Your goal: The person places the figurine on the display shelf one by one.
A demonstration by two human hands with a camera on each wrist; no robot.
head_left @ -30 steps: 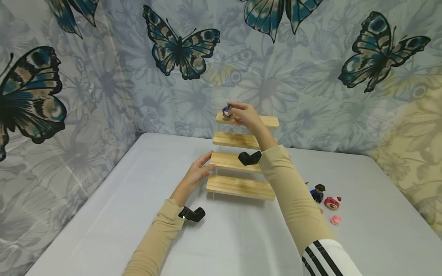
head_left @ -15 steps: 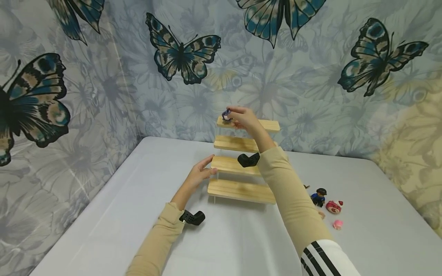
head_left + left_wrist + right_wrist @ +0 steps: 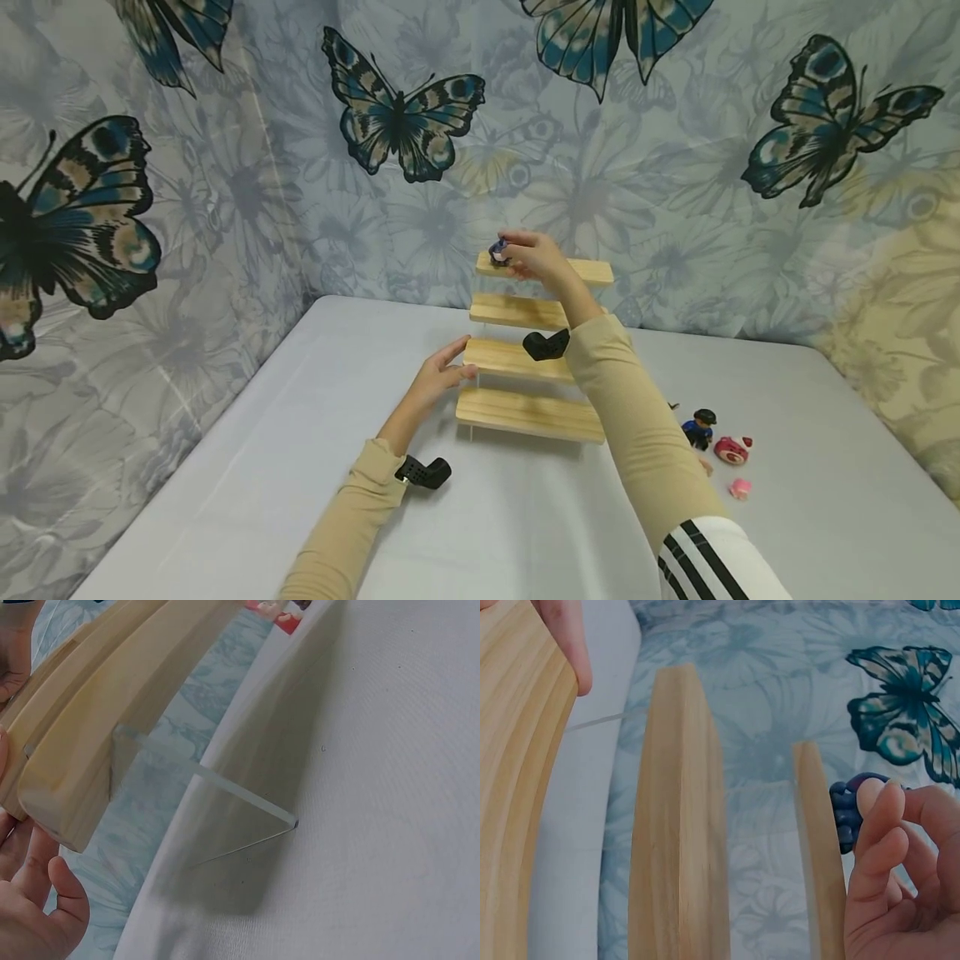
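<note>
Plainly, the white-covered table (image 3: 300, 400) is largest, and on it we see a four-tier wooden stand (image 3: 528, 414), stiff and probably light enough to slide if nudged. Our left hand (image 3: 437, 375) rests against the left end of its second-lowest shelf, fingers mostly straight, thumb apart. Our right hand (image 3: 538, 257) pinches a blue-purple figurine between thumb and fingertips at the left end of the far, top shelf. To the right lie a capped figure (image 3: 699, 430) and a red toy (image 3: 731, 450). The figurine (image 3: 497, 252) looks like hard plastic, light, perhaps slick, so we'd hold it by its upper body; whether its base touches wood we can't tell. Smallest, a pink piece (image 3: 740, 489) sits nearer us, right.
</note>
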